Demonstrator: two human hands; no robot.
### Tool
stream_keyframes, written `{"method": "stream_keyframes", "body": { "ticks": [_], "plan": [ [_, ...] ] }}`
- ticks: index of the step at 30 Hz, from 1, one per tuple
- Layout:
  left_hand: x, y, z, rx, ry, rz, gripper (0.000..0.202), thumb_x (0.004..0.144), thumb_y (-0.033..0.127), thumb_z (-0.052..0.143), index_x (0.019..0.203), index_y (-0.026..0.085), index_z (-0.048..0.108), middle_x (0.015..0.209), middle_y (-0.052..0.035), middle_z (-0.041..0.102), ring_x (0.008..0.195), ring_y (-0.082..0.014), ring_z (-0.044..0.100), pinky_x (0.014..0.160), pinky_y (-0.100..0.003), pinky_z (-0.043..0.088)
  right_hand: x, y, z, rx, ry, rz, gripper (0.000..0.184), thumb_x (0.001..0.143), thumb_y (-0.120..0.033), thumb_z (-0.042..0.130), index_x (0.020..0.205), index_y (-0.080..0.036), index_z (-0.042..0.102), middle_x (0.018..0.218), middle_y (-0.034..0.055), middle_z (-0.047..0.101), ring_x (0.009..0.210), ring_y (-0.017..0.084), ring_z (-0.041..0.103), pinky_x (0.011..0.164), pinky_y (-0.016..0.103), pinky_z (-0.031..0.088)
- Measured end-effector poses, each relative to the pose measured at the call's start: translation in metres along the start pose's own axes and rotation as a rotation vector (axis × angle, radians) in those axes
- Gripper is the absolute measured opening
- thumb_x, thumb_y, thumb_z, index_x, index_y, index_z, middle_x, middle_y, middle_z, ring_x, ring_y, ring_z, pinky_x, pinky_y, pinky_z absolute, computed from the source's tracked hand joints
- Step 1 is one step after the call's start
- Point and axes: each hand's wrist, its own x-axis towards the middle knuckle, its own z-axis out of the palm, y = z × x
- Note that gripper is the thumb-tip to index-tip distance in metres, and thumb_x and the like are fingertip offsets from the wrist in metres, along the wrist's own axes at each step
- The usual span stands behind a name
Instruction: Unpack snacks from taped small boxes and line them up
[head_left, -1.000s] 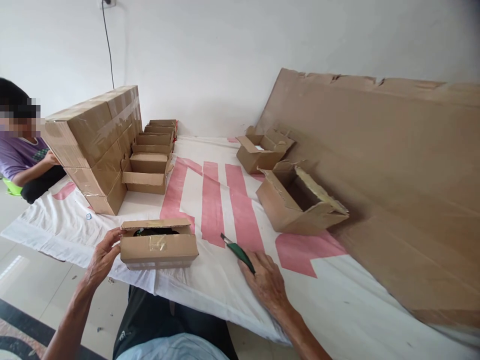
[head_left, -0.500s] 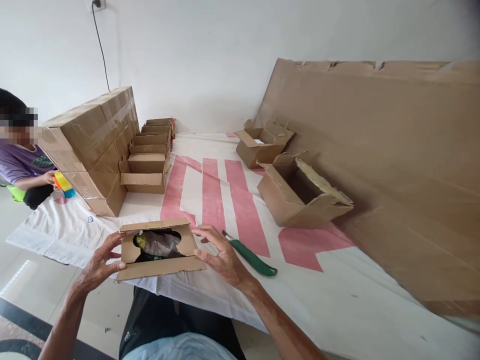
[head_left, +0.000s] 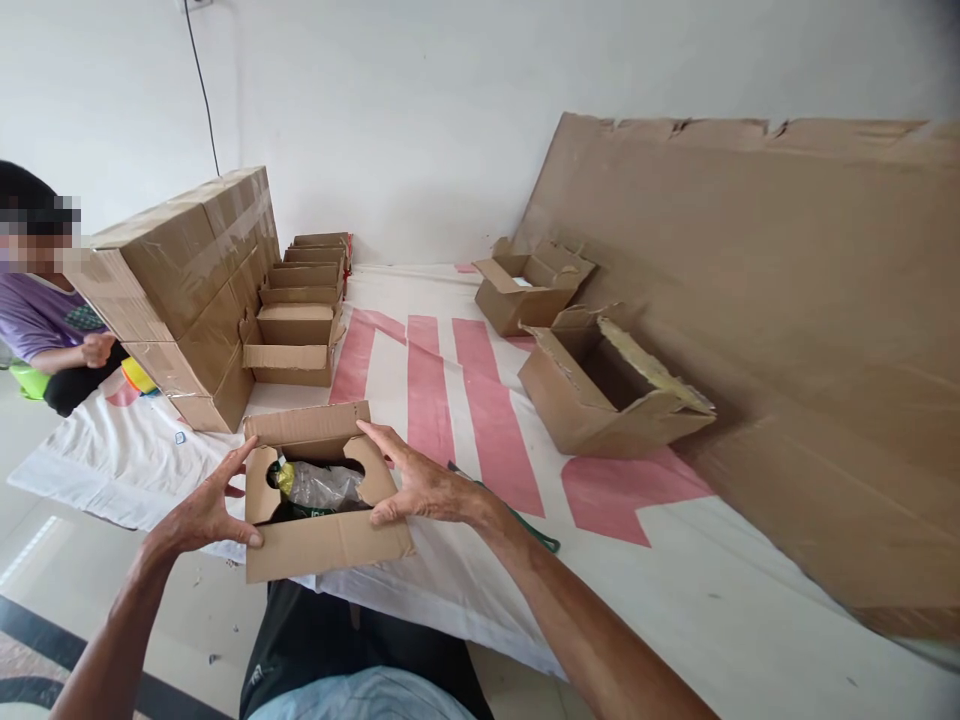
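Left hand (head_left: 206, 510), spread wide, braces the small cardboard box (head_left: 326, 545) at the cloth's (head_left: 675, 580) near edge. The flaps are open and the plastic-wrapped contents (head_left: 319, 485) are inside (nothing lifted out). Right hand (head_left: 420, 485), flat, presses the right flap, and a green utility knife (head_left: 544, 540) lies beside it.

Small cardboard box (head_left: 324, 500) – flaps open, plastic-wrapped contents showing – at cloth edge

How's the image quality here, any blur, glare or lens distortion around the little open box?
Head view: soft even light, faint shadows; the open cardboard box, left hand and right hand look sharp; slight sheen on the plastic bag inside; wide-angle stretch smears the cardboard sheet toward the right edge.
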Motion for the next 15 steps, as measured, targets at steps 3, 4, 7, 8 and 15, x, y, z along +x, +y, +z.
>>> {"method": "stream_keyframes", "body": {
  "ticks": [3, 4, 7, 8, 15],
  "plan": [
    [0.003, 0.004, -0.001, -0.008, -0.016, -0.007, 0.144, 0.060, 0.069, 0.097, 0.175, 0.034, 0.017, 0.176, -0.0152, 0.033, 0.150, -0.0431, 0.047, 0.118, -0.057, 0.050, 0.001, 0.000, 0.000, -0.017, -0.017, 0.035, 0.143, 0.062, -0.062, 0.099, 0.175, -0.034, 0.015, 0.182, 0.0126, 0.014, 0.167, 0.042, 0.015, 0.134, 0.062, 0.021],
    [0.003, 0.005, -0.001, -0.010, -0.020, -0.011, 0.144, 0.060, 0.068, 0.097, 0.175, 0.034, 0.017, 0.177, -0.0151, 0.032, 0.149, -0.0430, 0.048, 0.118, -0.058, 0.050, 0.002, 0.000, 0.000, -0.018, -0.016, 0.037, 0.144, 0.062, -0.062, 0.099, 0.175, -0.033, 0.015, 0.182, 0.0125, 0.014, 0.167, 0.042, 0.015, 0.134, 0.062, 0.020],
    [0.004, 0.008, -0.001, -0.006, -0.027, -0.011, 0.143, 0.061, 0.065, 0.098, 0.175, 0.032, 0.017, 0.177, -0.0156, 0.030, 0.148, -0.0433, 0.049, 0.119, -0.059, 0.048, 0.003, 0.003, 0.001, -0.014, -0.013, 0.028, 0.144, 0.062, -0.063, 0.099, 0.175, -0.033, 0.016, 0.182, 0.0128, 0.015, 0.167, 0.043, 0.015, 0.134, 0.062, 0.019],
    [0.004, 0.008, -0.001, -0.002, -0.028, -0.009, 0.143, 0.062, 0.064, 0.098, 0.175, 0.032, 0.017, 0.177, -0.0159, 0.030, 0.150, -0.0436, 0.047, 0.120, -0.059, 0.048, 0.004, 0.004, 0.001, -0.015, -0.012, 0.024, 0.144, 0.061, -0.063, 0.099, 0.175, -0.033, 0.016, 0.181, 0.0132, 0.016, 0.166, 0.043, 0.015, 0.134, 0.063, 0.019],
    [0.006, 0.013, -0.003, 0.028, -0.047, -0.003, 0.144, 0.060, 0.057, 0.100, 0.175, 0.029, 0.018, 0.177, -0.0178, 0.029, 0.154, -0.0434, 0.043, 0.122, -0.057, 0.046, 0.006, 0.006, 0.001, -0.022, -0.025, -0.001, 0.143, 0.062, -0.064, 0.098, 0.175, -0.030, 0.018, 0.180, 0.0139, 0.021, 0.167, 0.043, 0.014, 0.135, 0.061, 0.017]
  ]
}}
